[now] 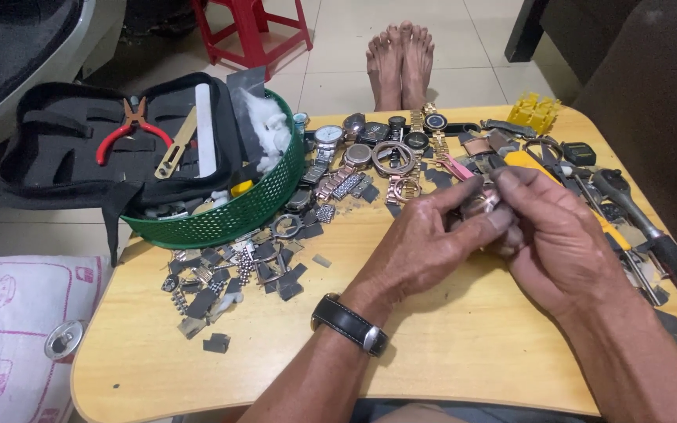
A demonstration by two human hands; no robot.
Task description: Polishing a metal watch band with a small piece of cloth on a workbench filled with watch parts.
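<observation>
- Both hands meet right of the frame's centre, pinching a small rose-gold watch case [481, 202] between the fingertips, probably raised off the wooden table [448, 345] for a closer look.
- The left hand [425, 239], a black-strapped watch on its wrist, grips the case with thumb and forefinger; the other fingers curl loosely.
- The right hand [554, 239] closes its fingers on the case from the opposite side, palm down.
- Loose watches [354, 160] and strap links [237, 270] are spread within reach, left of the hands.
- A green basket [237, 211] in the upper left props an open tool pouch with red pliers [131, 125].
</observation>
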